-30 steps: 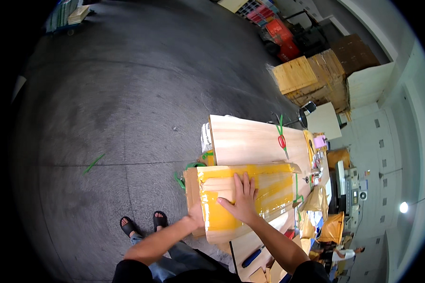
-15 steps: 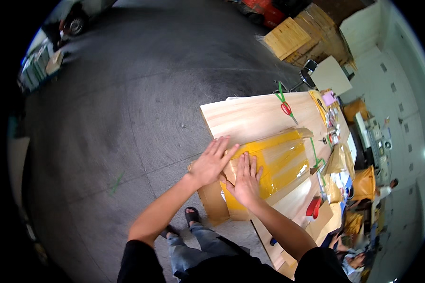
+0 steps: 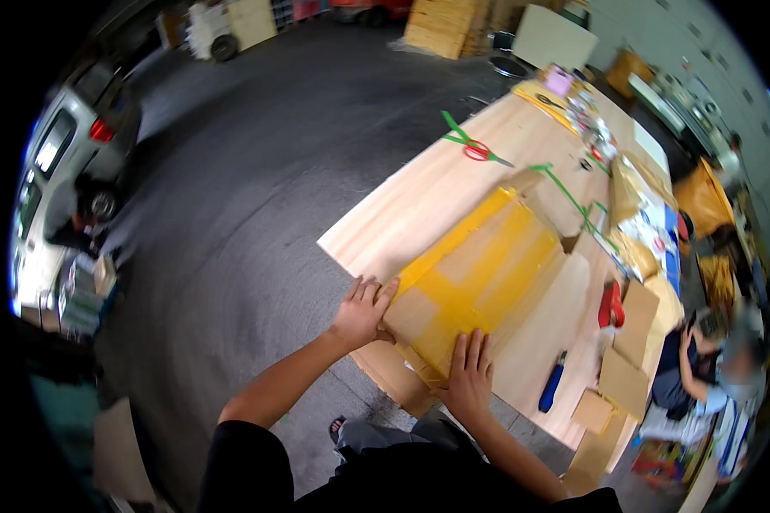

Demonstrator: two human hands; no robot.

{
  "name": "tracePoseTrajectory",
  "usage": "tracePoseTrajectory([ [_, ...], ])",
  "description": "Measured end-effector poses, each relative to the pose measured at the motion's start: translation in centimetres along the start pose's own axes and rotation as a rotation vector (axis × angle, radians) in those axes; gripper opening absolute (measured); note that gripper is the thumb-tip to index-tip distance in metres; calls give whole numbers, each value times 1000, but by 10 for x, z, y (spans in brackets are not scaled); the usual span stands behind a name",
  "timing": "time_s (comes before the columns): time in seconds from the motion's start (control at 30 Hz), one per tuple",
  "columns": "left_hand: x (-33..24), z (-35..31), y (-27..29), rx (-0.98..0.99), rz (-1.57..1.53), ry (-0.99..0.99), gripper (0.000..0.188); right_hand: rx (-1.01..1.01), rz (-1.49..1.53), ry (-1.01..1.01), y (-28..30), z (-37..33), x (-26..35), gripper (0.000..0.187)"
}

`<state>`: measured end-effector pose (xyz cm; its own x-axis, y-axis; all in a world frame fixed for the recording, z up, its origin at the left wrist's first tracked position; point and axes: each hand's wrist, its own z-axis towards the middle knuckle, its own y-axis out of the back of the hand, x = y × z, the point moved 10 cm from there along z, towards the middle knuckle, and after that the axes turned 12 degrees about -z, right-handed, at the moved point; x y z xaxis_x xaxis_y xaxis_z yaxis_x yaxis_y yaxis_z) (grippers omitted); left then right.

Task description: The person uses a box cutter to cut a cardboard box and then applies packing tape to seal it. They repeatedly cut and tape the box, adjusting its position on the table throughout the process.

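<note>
A flat cardboard package (image 3: 470,269), banded with glossy yellow tape, lies slanted on the wooden table. Its near end is toward me, at the table's edge. My left hand (image 3: 361,315) is closed round the near left corner, fingers over the side and thumb at the near end. My right hand (image 3: 469,376) rests on the near right part, fingers stretched over the top and slightly apart, thumb by the near edge. Below that end a brown cardboard flap (image 3: 393,376) shows. The undersides of both hands are hidden.
Red-handled scissors (image 3: 477,151) lie beyond the package by green strapping (image 3: 565,190). On the right are a blue-handled tool (image 3: 553,383), a red tape dispenser (image 3: 610,305) and cardboard pieces (image 3: 622,380). A person (image 3: 710,376) sits at far right; a silver vehicle (image 3: 81,137) stands left.
My view has swung to the right. Both hands have shifted from the package's taped top to its near end, my left hand to the corner and my right hand toward the right edge.
</note>
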<state>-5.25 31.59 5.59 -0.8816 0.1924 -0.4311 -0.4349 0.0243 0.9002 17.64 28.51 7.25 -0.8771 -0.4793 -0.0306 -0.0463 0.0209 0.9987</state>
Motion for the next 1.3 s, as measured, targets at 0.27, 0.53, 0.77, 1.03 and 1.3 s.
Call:
tracePoseTrajectory([
  [0.27, -23, 33, -8, 82, -5, -441, 122, -42, -179, -39, -18, 6, -11, 123],
  [0.53, -25, 27, -13, 36, -58, -523, 112, -76, -199, -75, -17, -4, -4, 108],
  [0.77, -9, 15, -9, -37, -65, -533, 111, 55, -234, -159, 0, 8, 24, 114],
  [1.03, -5, 4, 5, -18, -122, -532, 106, -157, -293, -148, -8, 41, 77, 116],
  [1.3, 182, -106, -92, -526, -1636, 516, 76, -140, -311, -146, -13, 42, 77, 114],
])
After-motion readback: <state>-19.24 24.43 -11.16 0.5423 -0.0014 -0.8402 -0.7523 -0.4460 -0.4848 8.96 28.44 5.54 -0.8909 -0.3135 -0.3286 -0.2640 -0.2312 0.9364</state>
